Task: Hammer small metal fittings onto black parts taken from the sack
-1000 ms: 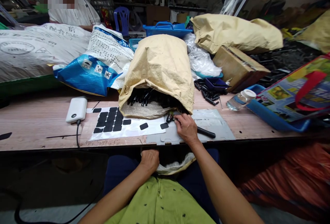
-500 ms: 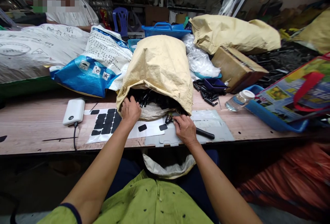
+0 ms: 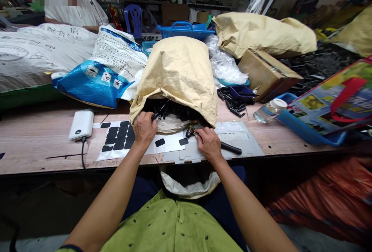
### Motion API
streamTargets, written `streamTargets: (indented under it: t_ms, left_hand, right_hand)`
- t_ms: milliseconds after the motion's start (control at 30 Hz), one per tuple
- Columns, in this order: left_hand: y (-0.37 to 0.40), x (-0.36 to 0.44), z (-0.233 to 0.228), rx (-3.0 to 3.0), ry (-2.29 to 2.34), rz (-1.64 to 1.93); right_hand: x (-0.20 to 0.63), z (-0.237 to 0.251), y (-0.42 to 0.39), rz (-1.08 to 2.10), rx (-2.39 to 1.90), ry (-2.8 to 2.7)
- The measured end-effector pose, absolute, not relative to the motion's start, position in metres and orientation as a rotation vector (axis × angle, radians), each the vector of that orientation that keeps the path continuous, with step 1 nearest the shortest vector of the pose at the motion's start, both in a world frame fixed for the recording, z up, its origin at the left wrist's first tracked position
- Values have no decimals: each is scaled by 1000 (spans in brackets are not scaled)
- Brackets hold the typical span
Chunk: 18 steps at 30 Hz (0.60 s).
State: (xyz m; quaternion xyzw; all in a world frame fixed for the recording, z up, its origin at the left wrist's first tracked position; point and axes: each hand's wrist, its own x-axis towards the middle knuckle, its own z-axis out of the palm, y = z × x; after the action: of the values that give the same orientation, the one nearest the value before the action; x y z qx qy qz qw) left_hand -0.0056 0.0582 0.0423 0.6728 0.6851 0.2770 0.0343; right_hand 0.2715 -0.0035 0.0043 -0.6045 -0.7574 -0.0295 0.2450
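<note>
At the mouth of a beige woven sack (image 3: 180,64), my left hand (image 3: 144,129) is closed on a slim black part (image 3: 157,115). Dark, glossy pieces (image 3: 174,109) of similar look fill the sack's opening. My right hand (image 3: 208,142) is closed around what looks like a hammer, its black handle (image 3: 231,148) sticking out to the right and its metal head (image 3: 190,131) to the left. That tool rests on a grey sheet (image 3: 245,141) at the table's front edge. Beside my left hand lies a white sheet with black rounded stickers (image 3: 117,138).
Left on the table (image 3: 31,136) are a white power bank (image 3: 81,124) with a cable and a blue-white sack (image 3: 100,78). To the right stand a clear jar (image 3: 269,112), a blue tray (image 3: 314,130) and a wooden box (image 3: 258,72). Another person (image 3: 74,10) sits at the back left.
My left hand has pulled slightly back from the sack's mouth, now with a black part in its fingers. My right hand stays on the hammer. The view has shifted a little.
</note>
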Motion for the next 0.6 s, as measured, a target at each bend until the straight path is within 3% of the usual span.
streamTargets:
  t_ms: [200,600]
  left_hand:
    - [7,13,19,2160,1387,794]
    - [12,5,6,2030,1293,836]
  right_hand:
    - [271,4,-4,-64,-1654,-2067]
    - [272,2,-4,-68,-1635,-2065]
